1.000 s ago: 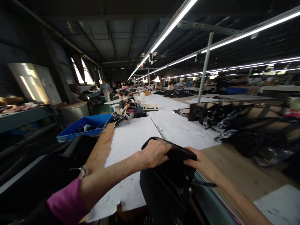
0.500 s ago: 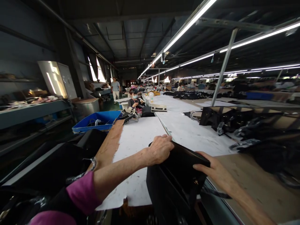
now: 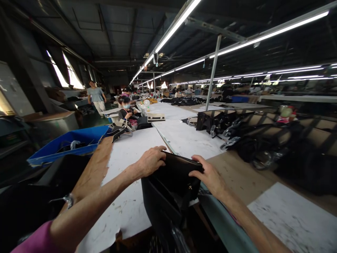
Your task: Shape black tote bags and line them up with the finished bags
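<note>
A black handbag [image 3: 168, 189] stands upright at the near edge of the table, its mouth partly open and a small gold-coloured fitting on its right side. My left hand [image 3: 152, 161] grips the far left part of the bag's top edge, fingers bent over it. At the right top corner, my right hand [image 3: 207, 175] pinches the edge between thumb and fingers. Clear plastic wrap shows low on the bag's front. Its lower part runs into shadow, and the inside is too dark to make out.
White paper [image 3: 131, 151] covers much of the table. Several black bags [image 3: 237, 130] with plastic-wrapped parts stand in a row at the right. A blue bin [image 3: 68, 140] is at the left, beyond dark bags [image 3: 47, 196]. A seated co-worker [image 3: 127, 112] and a walking person [image 3: 96, 98] are farther off.
The view has turned to the right, so the scene has shifted left. My left hand has slid to the left along the bag's top edge; my right hand keeps its corner grip.
</note>
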The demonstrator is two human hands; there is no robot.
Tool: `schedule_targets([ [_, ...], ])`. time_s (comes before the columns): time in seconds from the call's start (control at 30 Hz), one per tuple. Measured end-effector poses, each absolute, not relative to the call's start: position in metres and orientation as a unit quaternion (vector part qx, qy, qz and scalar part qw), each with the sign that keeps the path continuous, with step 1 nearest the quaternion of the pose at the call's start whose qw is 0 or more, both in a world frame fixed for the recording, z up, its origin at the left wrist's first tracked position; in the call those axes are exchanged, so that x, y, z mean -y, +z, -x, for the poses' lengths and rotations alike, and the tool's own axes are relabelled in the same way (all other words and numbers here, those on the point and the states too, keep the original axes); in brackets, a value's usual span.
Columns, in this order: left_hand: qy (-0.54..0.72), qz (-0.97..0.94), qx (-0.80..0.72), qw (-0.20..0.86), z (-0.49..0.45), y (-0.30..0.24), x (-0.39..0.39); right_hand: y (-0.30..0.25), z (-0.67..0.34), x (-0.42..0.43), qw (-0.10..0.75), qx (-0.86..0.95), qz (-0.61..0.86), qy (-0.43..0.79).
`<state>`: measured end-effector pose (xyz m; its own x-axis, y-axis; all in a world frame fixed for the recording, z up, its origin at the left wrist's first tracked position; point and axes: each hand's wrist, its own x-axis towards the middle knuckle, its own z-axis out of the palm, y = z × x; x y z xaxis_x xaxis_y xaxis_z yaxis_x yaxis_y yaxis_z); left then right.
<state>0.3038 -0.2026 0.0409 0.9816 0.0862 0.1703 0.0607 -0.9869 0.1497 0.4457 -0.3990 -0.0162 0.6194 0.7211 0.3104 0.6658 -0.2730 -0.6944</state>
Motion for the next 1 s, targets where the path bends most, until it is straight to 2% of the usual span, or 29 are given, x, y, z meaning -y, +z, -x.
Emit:
schedule_targets([
  [0.1,0.111,-0.989,-0.048,0.082,-0.309,0.04,0.2,-0.019,-0.445,0.398,0.413,0.445,0.795,-0.013],
  [0.27,0.123,-0.973,-0.119,0.153,-0.318,0.041,0.196,-0.018,-0.444,0.39,0.457,0.451,0.765,-0.042],
  [0.4,0.126,-0.961,-0.14,0.204,-0.319,0.042,0.194,-0.018,-0.446,0.387,0.483,0.449,0.751,-0.032],
  [0.67,0.145,-0.958,-0.094,0.229,-0.313,0.036,0.189,-0.019,-0.448,0.385,0.525,0.427,0.736,0.013],
  [1.0,0.166,-0.941,-0.174,0.239,-0.316,0.04,0.195,-0.013,-0.443,0.385,0.542,0.413,0.731,0.035],
])
